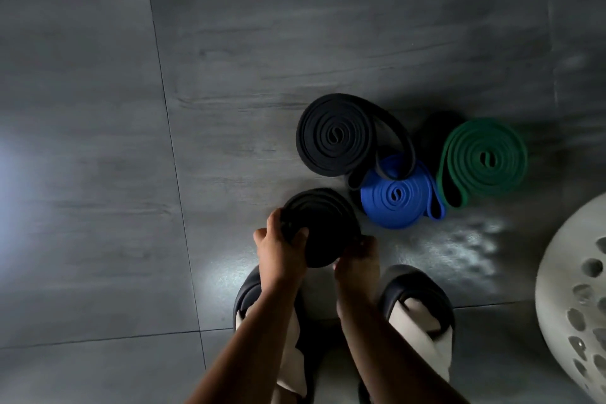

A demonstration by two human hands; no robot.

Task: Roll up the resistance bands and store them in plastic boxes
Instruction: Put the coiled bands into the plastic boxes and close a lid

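Dim light, grey tiled floor (98, 141). The person stands over the work, both hands on a tightly wound black rubber band coil (323, 223), held above the floor, down-left of the blue rubber band coil (396, 197) (reference point).

- Left hand (282, 248): clamped on the held coil's left rim, thumb across its face.
- Right hand (357, 256): at the lower right rim, fingers curled. In this gloom it looks like a pinch on the outer tail, though that is not certain.

Lying flat on the floor:
- Larger black rubber band coil (334, 134), up-left of blue, its slack outer loop lapping over blue's top edge.
- Green rubber band coil (485, 159), right of blue, its outer loop sagging open.
- White rounded perforated plastic item (570, 298), farther right and lower.

No box in view.

Risks, as judged:
- Rubber stores spring. If either grip loosens, the held coil will likely unwind from the outside in.
- Set down flat with its tail untucked, it would probably slacken like its neighbours.
- With black rubber over a dark floor, the tail end is easy to lose sight of.
- Placed too close to blue, it could snag the overlapping black loop and drag both coils open.
- Slackened coils may prove too wide for a box and need re-rolling.
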